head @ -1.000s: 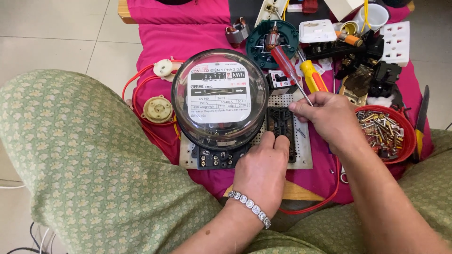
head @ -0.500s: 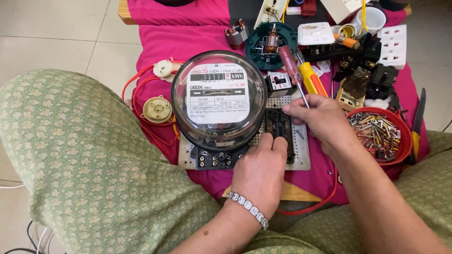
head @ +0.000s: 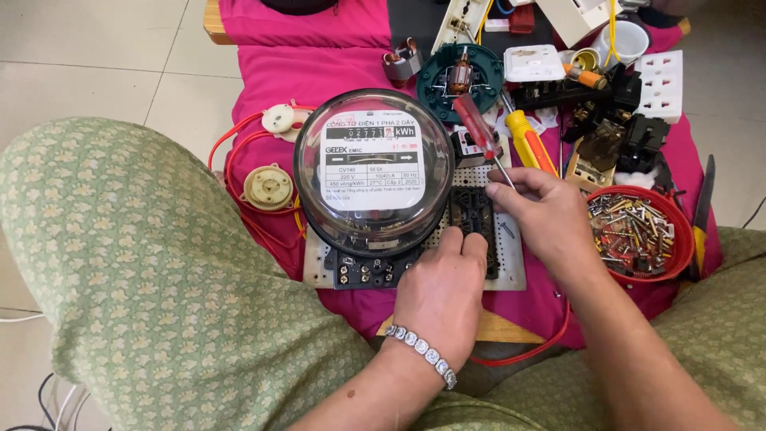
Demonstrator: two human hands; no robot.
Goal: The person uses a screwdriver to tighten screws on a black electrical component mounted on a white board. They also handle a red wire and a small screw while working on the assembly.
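A round electricity meter [head: 373, 172] with a clear dome and white label sits on a white perforated board [head: 511, 267]. My left hand [head: 444, 295], with a silver bracelet at the wrist, presses a small black block [head: 472, 217] against the board just right of the meter. My right hand [head: 546, 215] grips the metal shaft of a red-handled screwdriver [head: 477, 128], whose handle tilts up and to the left. The tip is hidden under my fingers. A yellow-handled screwdriver [head: 531, 144] lies just behind my right hand.
A red bowl [head: 674, 259] of screws and metal parts stands at the right. Black and white sockets [head: 661, 84], a teal motor housing [head: 460, 76], red wires [head: 239, 172] and two round cream parts [head: 267, 187] lie on the pink cloth [head: 303, 56]. My green-patterned knees [head: 136, 295] flank the board.
My right hand has shifted slightly left along the board with the red screwdriver, its handle tilting more to the left. My left hand stays on the black block.
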